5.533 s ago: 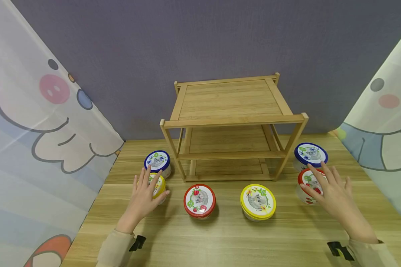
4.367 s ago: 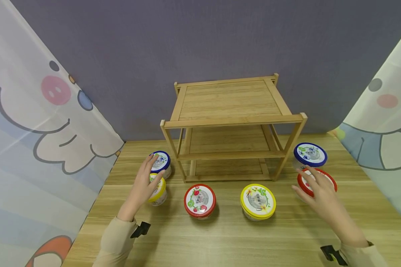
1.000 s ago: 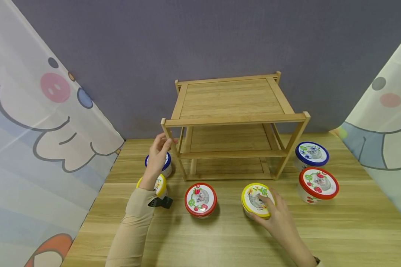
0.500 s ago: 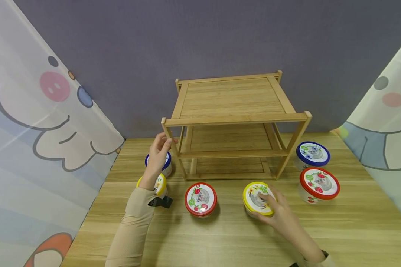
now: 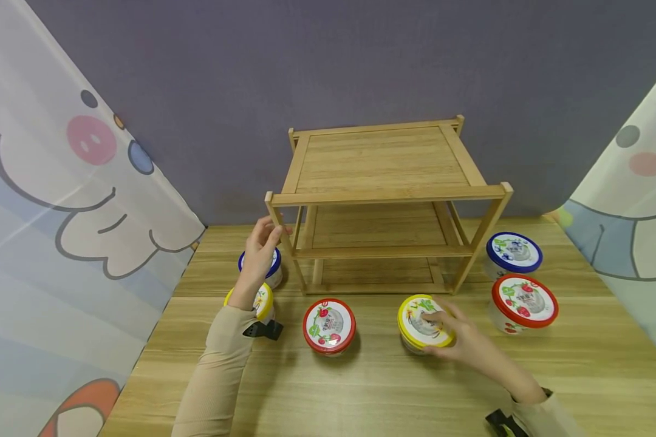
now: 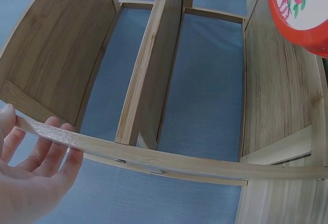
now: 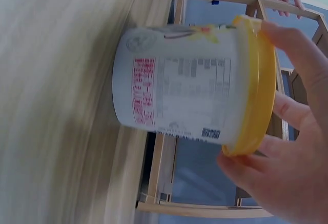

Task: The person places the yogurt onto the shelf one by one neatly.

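A two-tier-looking wooden rack (image 5: 382,164) stands at the back of the table. My left hand (image 5: 260,249) holds its left front post, thumb and fingers around the wood; the left wrist view shows that hand (image 6: 38,157) at the post's upper end. My right hand (image 5: 464,337) grips a white tub with a yellow lid (image 5: 422,321) by the lid's rim. In the right wrist view, fingers and thumb spread around the yellow lid (image 7: 256,85), and the printed tub stands close over the table. Beside it on the left is a red-lidded tub (image 5: 329,326).
A blue-lidded tub (image 5: 273,273) and a yellow-lidded tub (image 5: 265,303) stand at the left, partly behind my left arm. Another blue-lidded tub (image 5: 514,252) and a red-lidded tub (image 5: 525,300) stand at the right. Printed curtains (image 5: 27,255) flank the wooden table (image 5: 361,394).
My left hand has gone from the left tubs to the rack's post. My right hand has moved from the right-side red-lidded tub to the yellow-lidded one, which has since turned slightly.
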The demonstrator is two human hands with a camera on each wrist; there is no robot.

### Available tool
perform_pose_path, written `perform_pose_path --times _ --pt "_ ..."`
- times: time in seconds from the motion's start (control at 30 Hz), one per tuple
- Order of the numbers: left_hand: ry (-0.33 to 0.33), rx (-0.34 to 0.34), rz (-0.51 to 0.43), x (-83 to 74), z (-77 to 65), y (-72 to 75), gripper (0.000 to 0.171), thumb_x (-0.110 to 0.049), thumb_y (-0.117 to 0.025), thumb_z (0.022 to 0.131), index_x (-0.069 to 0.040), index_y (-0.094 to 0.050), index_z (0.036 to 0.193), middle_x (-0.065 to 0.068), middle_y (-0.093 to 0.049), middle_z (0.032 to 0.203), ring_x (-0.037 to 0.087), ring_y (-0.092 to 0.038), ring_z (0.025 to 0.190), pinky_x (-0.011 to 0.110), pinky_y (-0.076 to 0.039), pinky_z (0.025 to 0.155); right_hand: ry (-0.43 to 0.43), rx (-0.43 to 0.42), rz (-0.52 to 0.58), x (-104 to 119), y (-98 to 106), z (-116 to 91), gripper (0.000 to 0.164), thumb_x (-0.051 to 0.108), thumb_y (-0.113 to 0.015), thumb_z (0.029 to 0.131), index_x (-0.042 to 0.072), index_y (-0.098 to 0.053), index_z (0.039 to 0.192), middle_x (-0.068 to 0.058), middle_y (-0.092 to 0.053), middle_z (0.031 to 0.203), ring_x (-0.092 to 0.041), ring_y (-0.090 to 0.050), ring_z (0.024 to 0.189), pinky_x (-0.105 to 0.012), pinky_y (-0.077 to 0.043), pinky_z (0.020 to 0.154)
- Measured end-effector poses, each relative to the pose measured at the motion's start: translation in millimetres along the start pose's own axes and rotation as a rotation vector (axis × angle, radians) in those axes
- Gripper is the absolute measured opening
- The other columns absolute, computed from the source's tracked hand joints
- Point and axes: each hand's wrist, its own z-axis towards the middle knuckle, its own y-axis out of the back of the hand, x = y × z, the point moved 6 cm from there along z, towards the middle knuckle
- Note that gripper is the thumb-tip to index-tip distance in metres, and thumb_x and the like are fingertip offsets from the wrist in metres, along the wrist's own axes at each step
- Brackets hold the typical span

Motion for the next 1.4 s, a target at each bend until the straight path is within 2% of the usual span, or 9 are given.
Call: perform_pose_path --times 0.27,0.47,0.6,0.8,1.03,1.13,1.27,1.33,1.4 --pt "0.003 0.002 0.002 -0.8 -0.1 -0.5 0.020 -0.005 -0.039 0.094 -0.007 -0.047 0.112 0.035 -0.048 0.104 0.042 -0.042 0.105 0.034 -0.034 0.086 0.015 0.145 0.047 -7 2 6 0.047 0.021 -0.080 0.061 0.011 -0.062 0.104 -0.023 -0.040 0.126 -0.044 -0.048 0.104 -0.047 -0.045 0.073" --pt "0.003 -0.005 -0.005 10.0 3.8 4.8 0.020 -0.005 -0.040 0.094 -0.007 -0.047 0.113 0.034 -0.048 0.103 0.042 -0.044 0.105 0.034 -0.034 0.086 -0.003 0.174 0.069 -7 3 11 0.053 0.024 -0.081 0.060 0.009 -0.059 0.106 -0.024 -0.038 0.127 -0.046 -0.044 0.107 -0.052 -0.043 0.075" --pt "0.007 0.001 -0.018 19.5 6.8 7.5 0.022 -0.009 -0.042 0.094 -0.007 -0.047 0.115 0.032 -0.050 0.104 0.037 -0.046 0.106 0.034 -0.034 0.087 -0.076 0.090 0.009 -1 4 12 0.063 0.028 -0.081 0.058 0.002 -0.053 0.108 -0.028 -0.036 0.127 -0.050 -0.040 0.108 -0.057 -0.040 0.077" --pt "-0.010 0.010 -0.010 21.9 7.0 7.6 0.024 -0.019 -0.046 0.093 -0.009 -0.048 0.115 0.026 -0.053 0.101 0.031 -0.048 0.104 0.036 -0.034 0.088 -0.158 -0.117 -0.179 20 6 3 0.061 0.025 -0.079 0.062 -0.001 -0.052 0.110 -0.032 -0.041 0.121 -0.048 -0.043 0.103 -0.058 -0.036 0.080" --pt "-0.007 0.003 -0.007 22.8 6.7 7.9 0.022 -0.018 -0.045 0.093 -0.013 -0.049 0.114 0.025 -0.054 0.102 0.031 -0.047 0.104 0.036 -0.034 0.088 -0.238 -0.222 -0.194 30 -6 -7 0.061 0.020 -0.078 0.064 0.000 -0.049 0.113 -0.035 -0.038 0.118 -0.050 -0.038 0.105 -0.061 -0.032 0.080" --pt "0.002 0.000 -0.006 22.8 6.9 7.7 0.022 -0.017 -0.045 0.093 -0.012 -0.049 0.114 0.023 -0.054 0.101 0.033 -0.046 0.105 0.035 -0.033 0.087 -0.197 -0.292 -0.210 32 -8 -10 0.063 0.027 -0.078 0.064 -0.003 -0.049 0.112 -0.037 -0.038 0.117 -0.050 -0.037 0.105 -0.060 -0.031 0.081" --pt "0.009 -0.003 -0.017 20.2 6.4 6.7 0.022 -0.011 -0.043 0.093 -0.007 -0.047 0.114 0.017 -0.056 0.097 0.038 -0.044 0.106 0.035 -0.033 0.087 -0.144 -0.352 -0.226 33 -12 -13 0.068 0.055 -0.057 0.077 -0.005 -0.051 0.110 -0.038 -0.039 0.117 -0.051 -0.037 0.106 -0.060 -0.033 0.081" --pt "0.009 -0.007 -0.016 15.5 5.0 5.1 0.020 -0.007 -0.042 0.093 -0.007 -0.048 0.113 0.017 -0.056 0.096 0.040 -0.044 0.106 0.036 -0.034 0.087 -0.133 -0.365 -0.230 33 -13 -14 0.072 0.061 -0.043 0.080 -0.005 -0.052 0.109 -0.038 -0.039 0.117 -0.050 -0.038 0.105 -0.060 -0.034 0.080" --pt "0.008 -0.009 -0.011 9.6 2.9 3.0 0.020 -0.005 -0.041 0.094 -0.009 -0.048 0.112 0.022 -0.055 0.097 0.040 -0.045 0.105 0.035 -0.034 0.088 -0.128 -0.378 -0.235 33 -14 -15 0.072 0.061 -0.039 0.081 -0.005 -0.054 0.107 -0.038 -0.039 0.116 -0.051 -0.039 0.104 -0.060 -0.035 0.079"
